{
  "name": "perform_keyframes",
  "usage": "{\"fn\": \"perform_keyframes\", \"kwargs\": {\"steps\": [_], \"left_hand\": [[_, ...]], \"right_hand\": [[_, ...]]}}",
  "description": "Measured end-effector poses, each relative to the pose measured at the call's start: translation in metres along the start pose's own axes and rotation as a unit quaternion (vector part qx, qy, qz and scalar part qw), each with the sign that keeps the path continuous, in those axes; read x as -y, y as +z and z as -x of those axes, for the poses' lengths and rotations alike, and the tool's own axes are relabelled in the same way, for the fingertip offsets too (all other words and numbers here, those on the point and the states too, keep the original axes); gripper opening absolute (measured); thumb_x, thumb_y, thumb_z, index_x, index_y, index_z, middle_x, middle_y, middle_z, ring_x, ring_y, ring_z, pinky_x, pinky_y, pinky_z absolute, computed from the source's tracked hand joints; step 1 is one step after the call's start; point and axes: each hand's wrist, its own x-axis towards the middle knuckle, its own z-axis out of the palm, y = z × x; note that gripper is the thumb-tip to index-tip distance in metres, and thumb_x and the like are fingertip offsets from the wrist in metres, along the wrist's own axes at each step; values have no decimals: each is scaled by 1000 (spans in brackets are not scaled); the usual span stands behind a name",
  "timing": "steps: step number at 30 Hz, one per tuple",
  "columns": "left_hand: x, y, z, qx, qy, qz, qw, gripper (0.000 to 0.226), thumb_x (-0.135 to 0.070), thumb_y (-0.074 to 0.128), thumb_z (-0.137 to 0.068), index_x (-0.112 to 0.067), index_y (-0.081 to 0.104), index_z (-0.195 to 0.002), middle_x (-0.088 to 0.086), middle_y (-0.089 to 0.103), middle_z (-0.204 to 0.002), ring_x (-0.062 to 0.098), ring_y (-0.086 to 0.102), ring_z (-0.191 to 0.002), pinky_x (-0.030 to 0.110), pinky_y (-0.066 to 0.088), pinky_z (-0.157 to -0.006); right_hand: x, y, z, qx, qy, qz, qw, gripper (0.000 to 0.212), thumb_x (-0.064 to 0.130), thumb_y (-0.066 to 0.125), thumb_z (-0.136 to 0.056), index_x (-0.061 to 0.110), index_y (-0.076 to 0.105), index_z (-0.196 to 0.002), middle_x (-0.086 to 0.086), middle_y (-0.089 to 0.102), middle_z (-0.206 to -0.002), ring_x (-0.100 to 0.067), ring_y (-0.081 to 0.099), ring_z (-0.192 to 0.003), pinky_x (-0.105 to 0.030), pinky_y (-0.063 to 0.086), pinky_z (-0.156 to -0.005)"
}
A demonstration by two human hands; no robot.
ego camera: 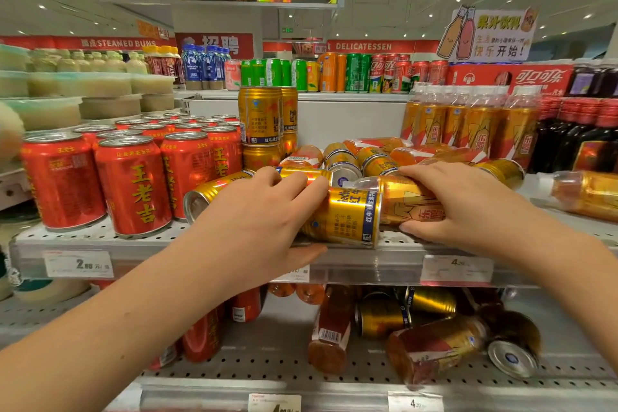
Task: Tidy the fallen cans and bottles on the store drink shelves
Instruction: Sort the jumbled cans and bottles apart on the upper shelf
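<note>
My left hand (pixel 264 221) grips a fallen gold can (pixel 347 216), covering its left end; my right hand (pixel 468 207) grips a toppled bottle (pixel 406 199), its base hidden under my palm.

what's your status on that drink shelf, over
Left hand grips fallen gold can. Right hand grips fallen bottle. More toppled cans piled close behind.

On the shelf (pixel 83 236), upright cans (pixel 133 184) stand left, stacked cans (pixel 261 117) mid-rear, upright bottles (pixel 468 120) right rear. A fallen can (pixel 347 217) lies at the front edge, a fallen bottle (pixel 409 202) touching its right side.
</note>
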Motion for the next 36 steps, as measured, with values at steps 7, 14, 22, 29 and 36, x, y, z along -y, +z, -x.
{"fn": "perform_keyframes", "kwargs": {"steps": [7, 14, 22, 29, 36], "left_hand": [[-4, 3, -13, 22, -4, -27, 999, 83, -83, 25, -88, -41, -1, -155, 1, 43, -145, 27, 58, -105, 38, 57, -74], [-7, -2, -11, 13, 4, -29, 999, 76, -78, 28, -90, -38, 15, -153, -7, 52, -136, 23, 57, -110, 38, 55, -77], [-28, -1, -21, -28, 50, -3, 998, 70, -64, 45, -92, -22, 47, -148, 3, 63, -130, 30, 62, -111, 47, 53, -85], [-49, 3, -30, -76, 87, 3, 993, 67, -61, 58, -92, -18, 55, -144, 5, 67, -121, 28, 65, -102, 45, 52, -84], [-57, 5, -36, -50, 48, -24, 997, 70, -65, 56, -92, -19, 54, -145, 7, 65, -125, 31, 63, -108, 46, 51, -91]], "right_hand": [[-12, 5, 6, -45, -12, -5, 999, 84, 75, 61, -72, 33, 46, -142, 8, 62, -128, -17, 56, -114, -41, 48, -98], [-30, 0, 14, -46, 17, -28, 998, 87, 74, 61, -71, 29, 47, -145, 7, 61, -130, -14, 53, -112, -37, 47, -97], [-41, -3, 17, -43, 17, -45, 998, 91, 81, 54, -69, 33, 45, -145, 7, 60, -130, -14, 53, -114, -38, 48, -97], [-51, -3, 20, -55, 23, -68, 996, 90, 82, 51, -68, 32, 47, -143, 6, 60, -128, -15, 54, -112, -35, 47, -92], [-70, -7, 26, -76, 44, -109, 990, 83, 77, 63, -72, 33, 47, -140, 12, 59, -122, -9, 51, -105, -32, 48, -85]]}}
